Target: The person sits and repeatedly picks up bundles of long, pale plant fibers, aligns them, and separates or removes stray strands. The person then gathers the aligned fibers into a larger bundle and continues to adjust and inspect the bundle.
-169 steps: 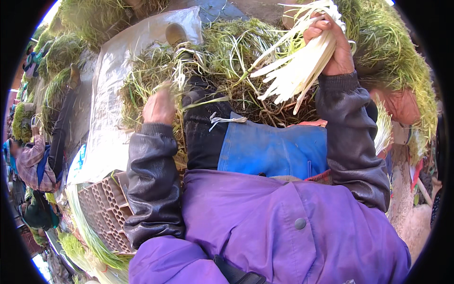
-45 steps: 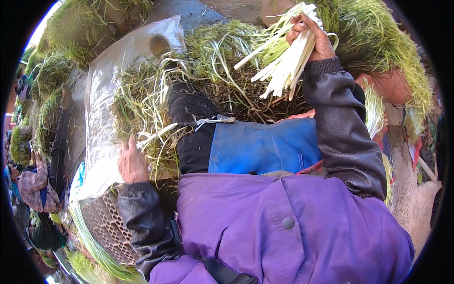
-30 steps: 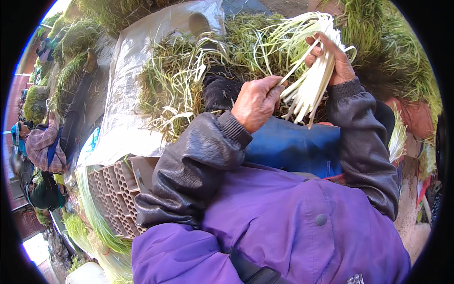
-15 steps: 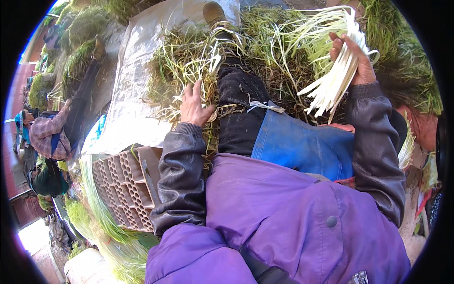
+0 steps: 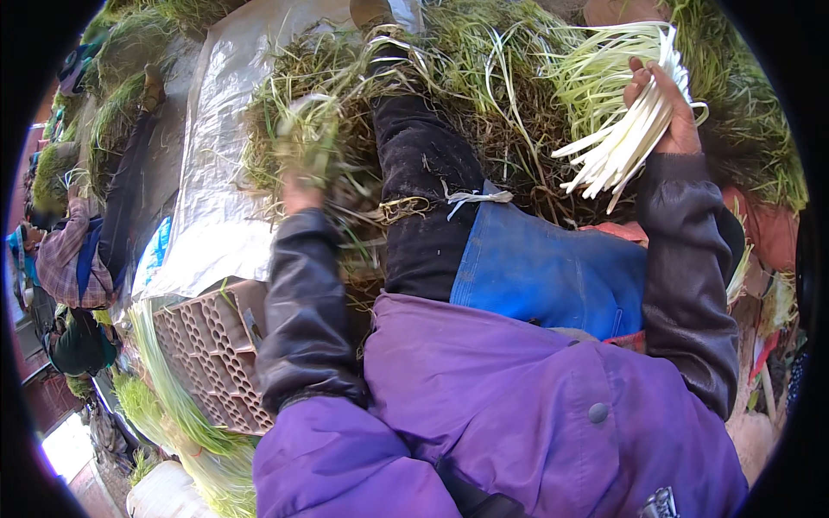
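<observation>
At the upper right, my right hand (image 5: 673,112) is closed round a bundle of long white stalks (image 5: 620,148), whose thin pale-green leaves fan out beyond the fingers. The cut-looking white ends point down and left. My left hand (image 5: 300,195) is over the heap of loose green and brown stalks (image 5: 259,129) left of my outstretched leg. Motion smears its fingers. A blurred green clump (image 5: 309,138) is right at the fingers, though whether they grip it I cannot tell. More tangled stalks (image 5: 509,112) lie between my leg and the bundle.
A white plastic sheet (image 5: 220,147) stretches along the left of the heap. Below it stands a hollow brick (image 5: 211,354) with long green stalks (image 5: 164,371) beside it. Another person (image 5: 73,259) sits at the far left. A blue cloth (image 5: 544,268) covers part of my lap.
My left hand has moved left and a little nearer, off the pale strands by my leg, and a green clump now blurs at it. The right hand still holds the bundle, shifted slightly right.
</observation>
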{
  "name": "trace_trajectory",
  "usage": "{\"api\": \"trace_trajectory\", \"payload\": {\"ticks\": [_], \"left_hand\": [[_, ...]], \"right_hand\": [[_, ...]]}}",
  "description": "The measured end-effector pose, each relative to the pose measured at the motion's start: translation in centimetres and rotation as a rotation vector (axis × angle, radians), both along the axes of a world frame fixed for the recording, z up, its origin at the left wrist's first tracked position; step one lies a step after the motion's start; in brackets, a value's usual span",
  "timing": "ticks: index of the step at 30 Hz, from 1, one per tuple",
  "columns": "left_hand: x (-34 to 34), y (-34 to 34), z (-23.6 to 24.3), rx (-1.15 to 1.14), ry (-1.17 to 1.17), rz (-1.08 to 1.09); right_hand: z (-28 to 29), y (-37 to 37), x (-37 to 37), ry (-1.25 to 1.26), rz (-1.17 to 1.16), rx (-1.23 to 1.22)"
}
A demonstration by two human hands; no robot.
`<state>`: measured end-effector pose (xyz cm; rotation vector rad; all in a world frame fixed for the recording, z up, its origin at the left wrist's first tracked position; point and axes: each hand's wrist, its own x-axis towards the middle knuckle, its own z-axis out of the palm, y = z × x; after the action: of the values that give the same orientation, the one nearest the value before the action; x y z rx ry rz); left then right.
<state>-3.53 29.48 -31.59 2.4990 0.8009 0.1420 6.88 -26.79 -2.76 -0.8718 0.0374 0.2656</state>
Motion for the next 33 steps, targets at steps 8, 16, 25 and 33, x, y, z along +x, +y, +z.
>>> {"api": "trace_trajectory", "payload": {"ticks": [8, 16, 25, 33], "left_hand": [[7.5, 13.2, 13.9, 0.096, -0.012, 0.112], [11.2, -9.5, 15.0, 0.209, -0.129, -0.538], [13.2, -34.8, 9.1, -0.713, 0.629, -0.737], [10.4, -39.8, 2.8, -0.567, 0.221, -0.581]], "right_hand": [[2.5, -2.5, 0.6, -0.046, -0.007, 0.194], [6.6, -2.6, 0.9, -0.323, -0.201, -0.028], [7.0, -4.0, 0.5, -0.348, -0.153, 0.153], [5.3, -6.8, 0.9, -0.314, -0.182, 0.131]]}}
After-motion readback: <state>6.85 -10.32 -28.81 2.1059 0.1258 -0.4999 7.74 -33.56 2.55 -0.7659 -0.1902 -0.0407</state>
